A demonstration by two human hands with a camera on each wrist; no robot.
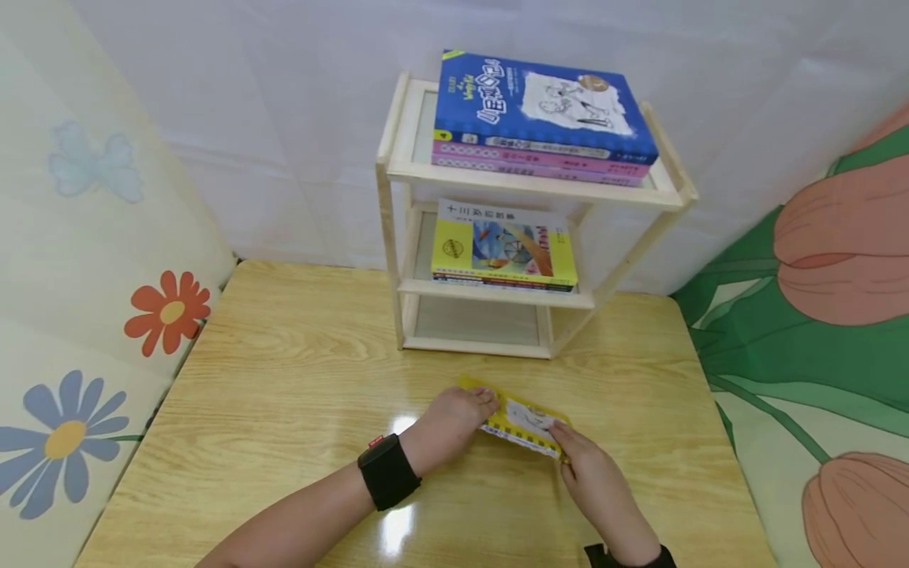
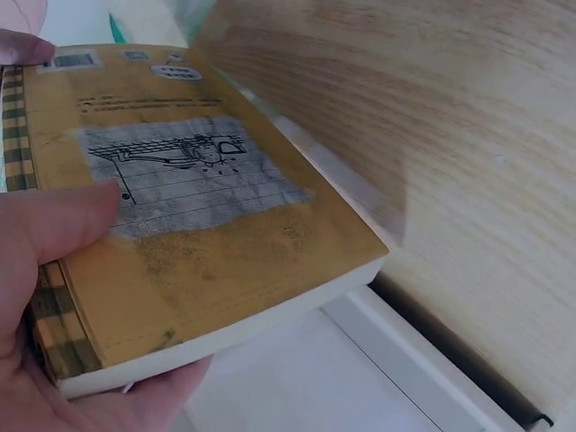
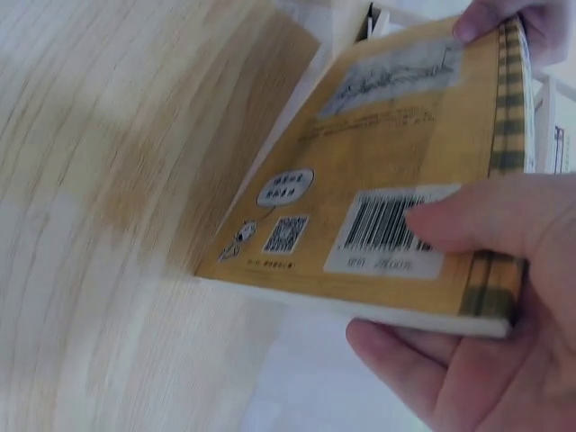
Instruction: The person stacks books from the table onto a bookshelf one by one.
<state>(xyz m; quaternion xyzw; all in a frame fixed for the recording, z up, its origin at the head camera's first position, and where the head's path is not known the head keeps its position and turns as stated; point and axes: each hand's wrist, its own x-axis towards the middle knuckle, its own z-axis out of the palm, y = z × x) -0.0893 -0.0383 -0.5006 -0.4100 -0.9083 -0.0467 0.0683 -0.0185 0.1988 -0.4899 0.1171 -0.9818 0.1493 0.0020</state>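
Observation:
A yellow paperback book (image 1: pixel 521 426) is held tilted above the table by both hands, in front of a small wooden shelf. At one end the left hand (image 1: pixel 450 426) grips it, the thumb lying on the cover and the fingers round the other side. The right hand (image 1: pixel 604 489) pinches the opposite end. The right wrist view shows a barcode and a QR code on the back cover (image 3: pixel 396 135), with the thumb over the barcode. A drawing on a grey panel appears on the same cover (image 2: pixel 297 243) in the left wrist view.
The three-level shelf (image 1: pixel 405 315) stands at the back of the wood-grain table (image 1: pixel 298 379). Blue and pink books (image 1: pixel 511 102) are stacked on its top level. A yellow-covered stack (image 1: pixel 454 252) lies on the middle one. Flower-printed cloths (image 1: pixel 92 260) flank both sides.

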